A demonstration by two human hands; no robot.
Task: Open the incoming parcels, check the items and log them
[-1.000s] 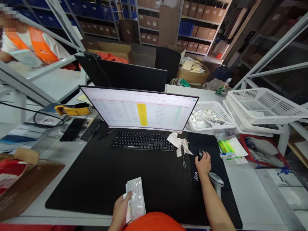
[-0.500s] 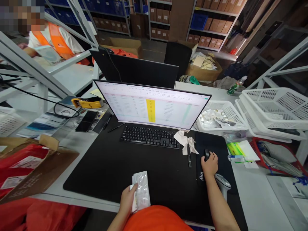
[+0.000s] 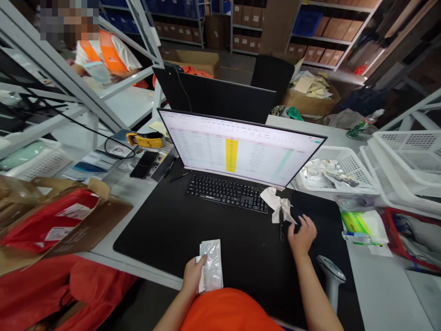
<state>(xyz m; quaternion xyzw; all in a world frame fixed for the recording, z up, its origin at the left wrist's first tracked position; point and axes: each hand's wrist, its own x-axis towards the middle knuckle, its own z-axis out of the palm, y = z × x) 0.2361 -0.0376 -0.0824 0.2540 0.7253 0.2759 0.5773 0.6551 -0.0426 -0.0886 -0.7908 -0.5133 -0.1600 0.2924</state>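
Note:
My left hand [image 3: 193, 275] is closed on a clear plastic packet [image 3: 212, 264] with white contents, held at the near edge of the black desk mat [image 3: 165, 230]. My right hand [image 3: 302, 235] lies on the mat's right side with its fingers spread, beside a black pen [image 3: 281, 226] and a crumpled white paper [image 3: 276, 203]. The mouse is hidden under that hand. A black keyboard [image 3: 227, 192] and a lit monitor [image 3: 241, 149] with a spreadsheet stand behind both hands.
A handheld scanner [image 3: 331, 276] stands by my right forearm. White perforated baskets [image 3: 339, 168] sit at right. At left are a cardboard box [image 3: 86, 225] with red bags, a phone [image 3: 144, 164] and a yellow tape dispenser [image 3: 146, 139]. A person in an orange vest [image 3: 103, 53] works behind the rack.
The view has swung left and down. My right hand has spread its fingers and shifted left toward the pen, now covering the mouse. My left hand still holds the packet.

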